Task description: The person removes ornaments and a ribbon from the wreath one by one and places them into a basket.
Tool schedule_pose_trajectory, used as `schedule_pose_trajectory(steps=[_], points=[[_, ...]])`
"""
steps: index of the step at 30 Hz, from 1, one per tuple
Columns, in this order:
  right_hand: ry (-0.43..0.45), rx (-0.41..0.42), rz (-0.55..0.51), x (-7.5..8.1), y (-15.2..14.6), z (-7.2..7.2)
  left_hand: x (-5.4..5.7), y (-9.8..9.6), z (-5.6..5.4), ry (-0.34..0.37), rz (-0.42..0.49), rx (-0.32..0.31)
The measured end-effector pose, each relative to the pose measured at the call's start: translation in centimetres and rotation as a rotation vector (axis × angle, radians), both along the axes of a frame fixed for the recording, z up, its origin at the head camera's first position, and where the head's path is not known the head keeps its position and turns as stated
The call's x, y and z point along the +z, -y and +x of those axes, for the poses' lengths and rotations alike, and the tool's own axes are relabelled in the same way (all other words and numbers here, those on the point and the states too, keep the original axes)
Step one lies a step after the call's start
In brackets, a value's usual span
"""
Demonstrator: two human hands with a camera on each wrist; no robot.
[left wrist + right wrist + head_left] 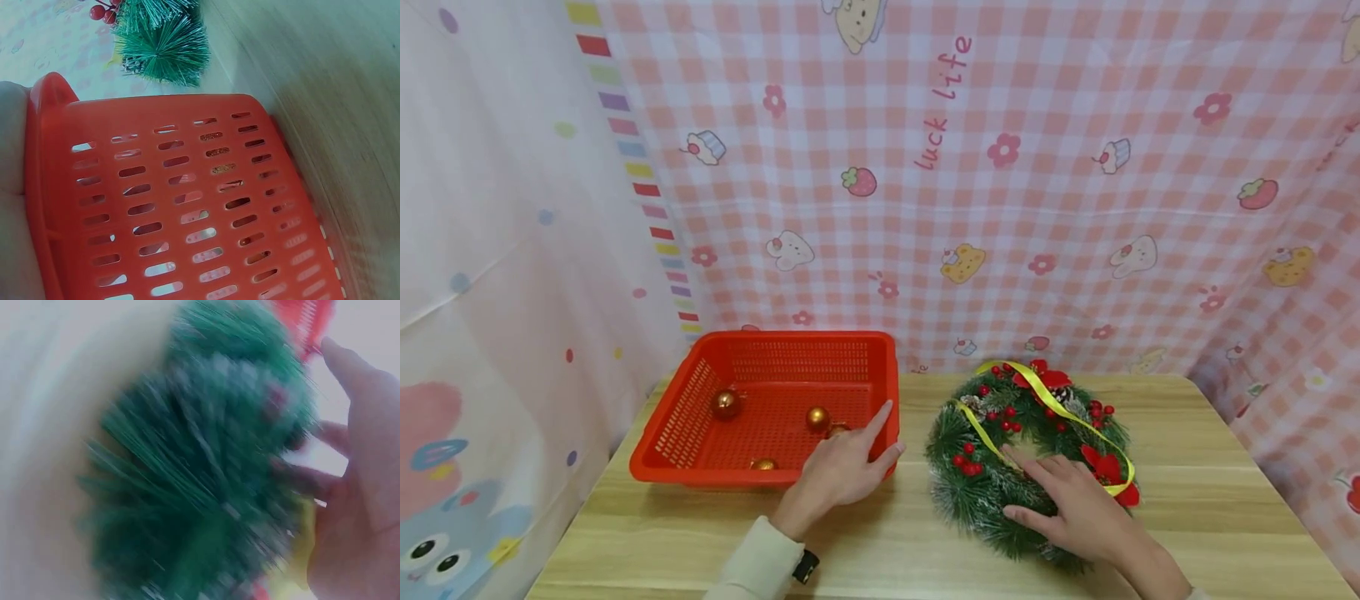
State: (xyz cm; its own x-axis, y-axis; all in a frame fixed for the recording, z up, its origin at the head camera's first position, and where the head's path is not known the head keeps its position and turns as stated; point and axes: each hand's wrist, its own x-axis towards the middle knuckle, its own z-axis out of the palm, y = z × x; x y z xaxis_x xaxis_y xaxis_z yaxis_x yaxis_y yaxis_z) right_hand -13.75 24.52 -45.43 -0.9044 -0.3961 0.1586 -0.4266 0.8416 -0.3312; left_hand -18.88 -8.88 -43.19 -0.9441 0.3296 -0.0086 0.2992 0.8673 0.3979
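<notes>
My left hand [844, 468] is over the front right corner of a red plastic basket [805, 477], its index finger and thumb stretched toward the right rim. Inside the basket lie several shiny gold balls [817, 418], one partly hidden behind that hand. My right hand [1078, 510] reaches over the front of a green Christmas wreath [966, 492], fingers extended and thumb apart. A yellow ribbon [1051, 398] loops across the wreath, among red berries [967, 460] and red flowers [1105, 467]. In the right wrist view the wreath is blurred beside the fingers; whether they touch it I cannot tell.
Basket and wreath stand side by side on a wood-grain table [910, 533]. Behind the table hangs a pink checked curtain [925, 217], and a white patterned curtain [512, 275] hangs at the left.
</notes>
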Motion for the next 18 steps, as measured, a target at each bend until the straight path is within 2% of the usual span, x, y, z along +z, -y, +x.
schedule_pose_trajectory(steps=[3, 6, 10, 14, 18], points=[[-0.05, -0.015, -0.129, 1.2, -1.5, 0.1, 0.0, -0.1, 0.0, 0.001, 0.005, -0.001], [-0.107, -0.075, -0.257, 2.4, -3.3, -0.3, 0.1, -0.1, 0.1, -0.001, 0.013, -0.002], [-0.082, -0.176, -0.432, 2.6, -6.0, -1.2, 0.2, -0.1, 0.1, -0.003, 0.019, 0.0], [0.057, -0.232, -0.557, 1.4, -8.0, -1.9, 0.2, -0.1, 0.2, -0.009, 0.022, -0.001], [0.2, -0.261, -0.633, -0.3, -9.0, -2.5, 0.0, -0.2, 0.2, -0.011, 0.018, 0.001]])
